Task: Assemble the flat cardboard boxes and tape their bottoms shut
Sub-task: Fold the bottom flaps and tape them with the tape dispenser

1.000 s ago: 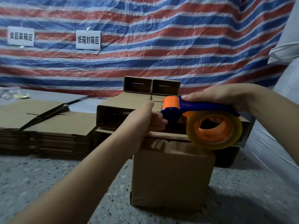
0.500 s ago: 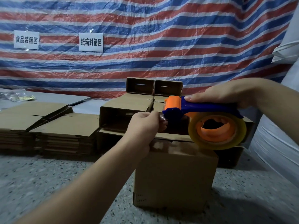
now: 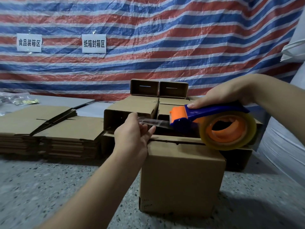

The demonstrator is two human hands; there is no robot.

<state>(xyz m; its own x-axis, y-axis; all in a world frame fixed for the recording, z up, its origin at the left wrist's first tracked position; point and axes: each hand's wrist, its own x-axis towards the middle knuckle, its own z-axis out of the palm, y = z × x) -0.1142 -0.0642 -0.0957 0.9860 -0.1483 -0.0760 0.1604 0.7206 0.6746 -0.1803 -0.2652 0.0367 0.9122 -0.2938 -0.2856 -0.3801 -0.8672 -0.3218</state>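
1. Fingers [image 3: 145,129] of the left hand [image 3: 132,136] pinch the loose end of the clear tape strip [image 3: 155,122] and hold it out tight from the tape gun [image 3: 194,116].
2. The right hand [image 3: 221,95] is wrapped around the blue handle of the tape gun, with the big tape roll [image 3: 229,129] hanging under it.
3. The tape gun hangs just above the box [image 3: 181,176] that stands on the floor [image 3: 49,187] right in front.
4. That box is folded up. Its top flaps are closed, and a dark gap runs between them. I see no tape on that gap yet, so I think this box still needs its strip.
5. Behind it lie finished boxes [image 3: 140,106] on their sides, some with open ends facing this way. I cannot tell how many there are.
6. To the left is a tall stack of flat boxes [image 3: 57,129] on the floor. These still need folding and taping, so I think a lot of work is left.
7. I think the next job is to stick the strip down along the gap.
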